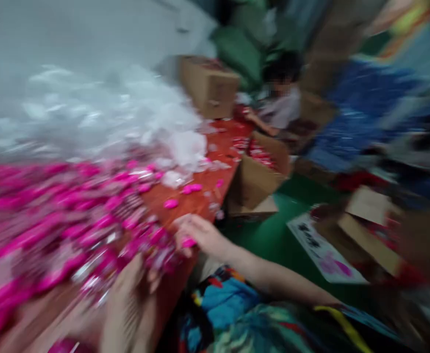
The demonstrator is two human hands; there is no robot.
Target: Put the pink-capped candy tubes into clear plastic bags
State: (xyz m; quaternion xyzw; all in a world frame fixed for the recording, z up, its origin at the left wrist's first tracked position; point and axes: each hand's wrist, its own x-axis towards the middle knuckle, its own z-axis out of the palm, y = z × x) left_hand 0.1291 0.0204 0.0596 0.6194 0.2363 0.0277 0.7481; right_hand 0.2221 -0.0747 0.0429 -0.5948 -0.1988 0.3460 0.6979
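Many bright pink pieces (pixel 101 220) lie heaped over the left of a red-orange table (pixel 200 201), blurred by motion. My left hand (pixel 132 282) is at the near table edge, against a cluster of pink and clear pieces (pixel 159 245); its fingers are smeared and partly hidden. My right hand (pixel 193 233) is on the other side of that cluster, its fingers bent together around a small pink piece (pixel 188 241). A few loose pink pieces (pixel 192 188) lie on the table beyond it.
Clear plastic bags (pixel 101 113) are piled behind the pink pieces. A cardboard box (pixel 209 88) stands at the table's far end, near a seated person (pixel 281 103). Open boxes (pixel 255 181) stand right of the table, above a green floor (pixel 296 201). Another open box (pixel 369 240) is further right.
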